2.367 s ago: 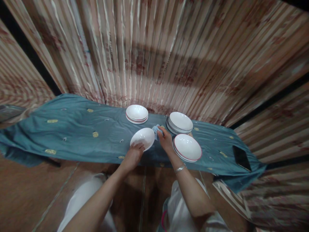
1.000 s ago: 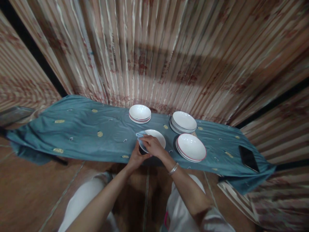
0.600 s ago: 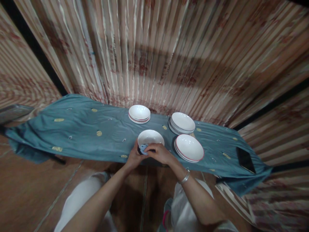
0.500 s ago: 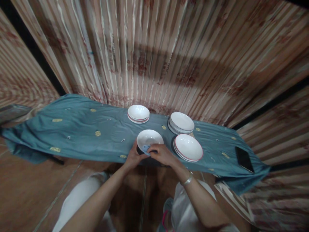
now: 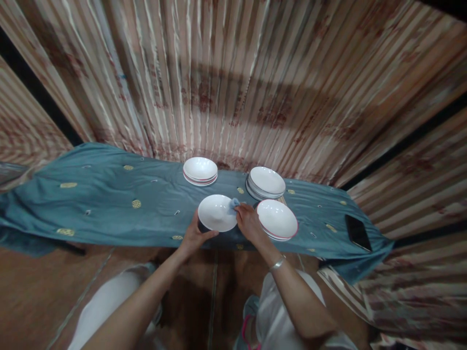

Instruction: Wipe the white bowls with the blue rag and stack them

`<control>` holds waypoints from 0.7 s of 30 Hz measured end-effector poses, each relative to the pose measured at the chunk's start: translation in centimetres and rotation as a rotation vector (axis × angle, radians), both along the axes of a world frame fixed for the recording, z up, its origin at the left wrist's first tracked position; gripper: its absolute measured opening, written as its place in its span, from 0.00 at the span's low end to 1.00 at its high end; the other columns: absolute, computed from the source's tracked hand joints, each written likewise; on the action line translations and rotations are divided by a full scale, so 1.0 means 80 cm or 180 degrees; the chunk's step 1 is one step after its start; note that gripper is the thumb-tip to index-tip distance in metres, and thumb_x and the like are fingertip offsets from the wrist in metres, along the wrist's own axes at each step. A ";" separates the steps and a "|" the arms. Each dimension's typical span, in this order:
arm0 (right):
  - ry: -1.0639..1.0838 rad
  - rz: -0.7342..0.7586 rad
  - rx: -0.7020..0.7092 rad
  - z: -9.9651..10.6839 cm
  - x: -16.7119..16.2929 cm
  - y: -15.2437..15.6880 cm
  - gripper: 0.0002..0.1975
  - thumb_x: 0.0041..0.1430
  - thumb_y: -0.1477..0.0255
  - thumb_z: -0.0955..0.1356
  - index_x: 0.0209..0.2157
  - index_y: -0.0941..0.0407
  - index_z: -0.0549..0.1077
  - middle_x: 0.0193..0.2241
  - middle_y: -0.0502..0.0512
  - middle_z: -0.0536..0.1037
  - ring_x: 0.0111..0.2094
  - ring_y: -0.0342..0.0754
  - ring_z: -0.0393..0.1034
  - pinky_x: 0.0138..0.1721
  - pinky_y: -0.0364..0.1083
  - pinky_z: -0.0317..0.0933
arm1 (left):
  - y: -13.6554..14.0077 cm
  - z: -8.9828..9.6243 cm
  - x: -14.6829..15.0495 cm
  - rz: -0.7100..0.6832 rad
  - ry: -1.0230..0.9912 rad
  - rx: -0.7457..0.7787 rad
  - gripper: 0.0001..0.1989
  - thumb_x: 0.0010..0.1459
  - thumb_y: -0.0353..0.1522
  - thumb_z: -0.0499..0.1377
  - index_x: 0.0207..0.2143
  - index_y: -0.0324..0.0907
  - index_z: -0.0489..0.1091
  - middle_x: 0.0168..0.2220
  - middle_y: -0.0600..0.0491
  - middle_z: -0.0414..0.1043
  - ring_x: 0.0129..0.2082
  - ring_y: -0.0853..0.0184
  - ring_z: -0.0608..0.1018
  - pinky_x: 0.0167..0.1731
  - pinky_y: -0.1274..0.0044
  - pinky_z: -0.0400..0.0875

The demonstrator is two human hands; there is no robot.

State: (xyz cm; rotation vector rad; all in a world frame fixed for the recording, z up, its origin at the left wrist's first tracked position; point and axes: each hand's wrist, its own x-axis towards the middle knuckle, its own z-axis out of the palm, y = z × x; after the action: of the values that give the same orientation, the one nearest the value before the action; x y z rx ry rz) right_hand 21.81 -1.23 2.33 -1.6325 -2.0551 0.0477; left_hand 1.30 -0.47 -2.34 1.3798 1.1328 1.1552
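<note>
A white bowl (image 5: 216, 214) is held near the front edge of the cloth-covered table. My left hand (image 5: 192, 237) grips its left side, thumb along the near rim. My right hand (image 5: 248, 221) pinches a small light-blue cloth (image 5: 233, 205) against the bowl's right rim. Just right of that hand is a stack of white dishes with a red rim (image 5: 278, 219). Whether the bowl's base touches the table cannot be made out.
Behind the bowl stand a stack of small white dishes (image 5: 200, 170) and a stack of white plates (image 5: 267, 181). A black phone (image 5: 357, 232) lies at the right end of the teal tablecloth (image 5: 109, 204). A striped curtain (image 5: 219, 87) hangs behind.
My right hand has moved the blue cloth from the bowl's near side to its right rim. The bowl now tilts more toward me. The whole view has shifted slightly.
</note>
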 end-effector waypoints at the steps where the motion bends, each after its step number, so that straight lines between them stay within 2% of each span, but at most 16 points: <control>1: 0.0003 -0.0082 0.0036 -0.002 -0.001 0.005 0.16 0.57 0.83 0.59 0.40 0.59 0.74 0.40 0.61 0.76 0.44 0.52 0.68 0.50 0.51 0.61 | 0.000 -0.001 0.000 -0.0015 -0.0003 -0.0003 0.50 0.33 0.38 0.71 0.59 0.40 0.56 0.56 0.42 0.66 0.57 0.54 0.67 0.59 0.63 0.57; 7: 0.0223 -0.0263 0.0196 -0.019 -0.004 0.035 0.15 0.58 0.81 0.59 0.41 0.60 0.74 0.41 0.63 0.76 0.44 0.53 0.69 0.50 0.53 0.62 | 0.000 -0.004 0.001 0.0039 -0.0069 -0.0003 0.49 0.34 0.37 0.71 0.59 0.40 0.56 0.57 0.43 0.66 0.58 0.55 0.67 0.59 0.65 0.56; 12: 0.1019 -0.0552 0.0034 -0.034 -0.007 0.060 0.13 0.57 0.79 0.59 0.38 0.60 0.73 0.41 0.65 0.77 0.45 0.54 0.69 0.50 0.51 0.61 | 0.000 -0.005 0.001 0.0040 -0.0003 0.0043 0.50 0.34 0.38 0.71 0.60 0.39 0.56 0.56 0.42 0.66 0.57 0.54 0.68 0.58 0.64 0.58; 16: 0.1749 -0.0760 -0.0196 -0.043 -0.008 0.077 0.09 0.55 0.77 0.59 0.30 0.56 0.71 0.32 0.59 0.77 0.39 0.51 0.69 0.44 0.48 0.61 | -0.002 -0.002 0.000 0.0074 0.0036 0.0058 0.48 0.34 0.37 0.71 0.59 0.40 0.57 0.55 0.43 0.68 0.56 0.54 0.69 0.58 0.63 0.58; 21: 0.2189 -0.0638 -0.0338 -0.052 -0.005 0.085 0.10 0.54 0.73 0.60 0.20 0.54 0.63 0.20 0.49 0.69 0.26 0.46 0.62 0.31 0.43 0.57 | -0.003 0.000 -0.001 0.0117 0.0068 0.0077 0.48 0.34 0.37 0.71 0.59 0.38 0.57 0.55 0.42 0.67 0.55 0.54 0.69 0.57 0.63 0.59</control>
State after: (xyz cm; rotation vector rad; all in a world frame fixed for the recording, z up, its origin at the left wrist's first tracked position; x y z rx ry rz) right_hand 21.41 5.53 -1.86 -1.5819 -1.3810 0.5725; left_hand 1.24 -0.74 -2.36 1.3981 1.1672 1.1864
